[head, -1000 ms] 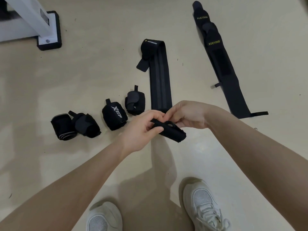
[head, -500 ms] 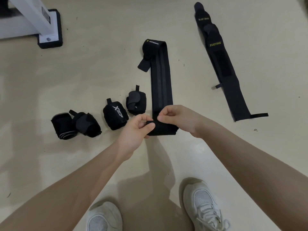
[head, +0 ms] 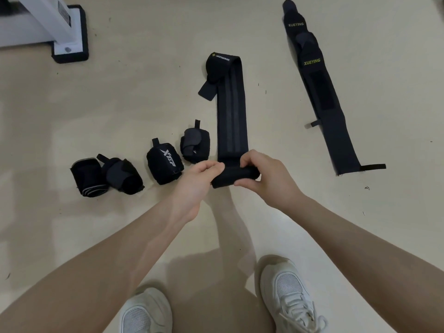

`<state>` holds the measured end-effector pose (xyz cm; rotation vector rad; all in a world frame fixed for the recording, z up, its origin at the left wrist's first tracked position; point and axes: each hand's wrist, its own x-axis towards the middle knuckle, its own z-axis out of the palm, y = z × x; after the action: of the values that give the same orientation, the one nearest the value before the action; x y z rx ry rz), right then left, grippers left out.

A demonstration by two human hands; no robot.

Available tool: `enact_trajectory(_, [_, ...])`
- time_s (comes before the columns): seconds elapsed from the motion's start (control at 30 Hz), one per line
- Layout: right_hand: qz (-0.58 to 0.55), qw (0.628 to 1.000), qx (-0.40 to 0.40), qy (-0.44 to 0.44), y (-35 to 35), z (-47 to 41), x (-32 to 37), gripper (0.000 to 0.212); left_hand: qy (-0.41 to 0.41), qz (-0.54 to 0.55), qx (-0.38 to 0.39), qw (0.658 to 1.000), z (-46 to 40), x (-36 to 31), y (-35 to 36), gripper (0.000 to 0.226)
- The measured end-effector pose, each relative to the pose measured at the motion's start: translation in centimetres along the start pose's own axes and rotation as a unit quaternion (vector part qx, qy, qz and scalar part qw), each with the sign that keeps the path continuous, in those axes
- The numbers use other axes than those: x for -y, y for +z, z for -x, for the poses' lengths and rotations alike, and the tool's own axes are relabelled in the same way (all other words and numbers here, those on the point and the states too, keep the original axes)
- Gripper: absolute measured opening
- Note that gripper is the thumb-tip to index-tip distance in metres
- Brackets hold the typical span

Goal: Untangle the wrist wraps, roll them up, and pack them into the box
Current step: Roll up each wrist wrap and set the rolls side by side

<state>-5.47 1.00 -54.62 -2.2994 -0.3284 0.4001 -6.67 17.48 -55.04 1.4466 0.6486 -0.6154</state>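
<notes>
Four rolled wraps (head: 134, 170) sit in a row on the floor (head: 120, 104), left of your hands. Your left hand (head: 195, 180) and right hand (head: 263, 175) both pinch the started roll at the near end of the striped wrap (head: 231, 111), which lies flat on the floor, stretching away from you. The XUEYING wrap (head: 322, 97) lies unrolled, well apart to the right. No box in view. Judgement: roughly halfway through rolling; packing not begun.

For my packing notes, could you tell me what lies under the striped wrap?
Only pale floor shows around the striped wrap; whatever lies beneath is covered. Both hands grip its rolled end.
</notes>
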Motion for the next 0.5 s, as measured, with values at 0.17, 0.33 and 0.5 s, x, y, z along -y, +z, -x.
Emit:
enact_trajectory(0.17, [-0.034,0.997,-0.004,0.063,-0.8,-0.4,-0.8,0.02,0.023,-0.026,0.07,0.997,-0.3,0.7,-0.5,0.025])
enact_trajectory(0.33, [0.014,0.994,0.033,0.107,-0.1,-0.6,-1.6,0.01,0.064,-0.104,0.078,0.989,-0.7,1.3,-1.1,0.031])
enact_trajectory(0.5, [-0.126,0.975,0.05,0.173,0.1,-0.6,-2.0,0.013,0.15,-0.148,0.077,0.975,-0.9,0.7,-0.6,0.025])
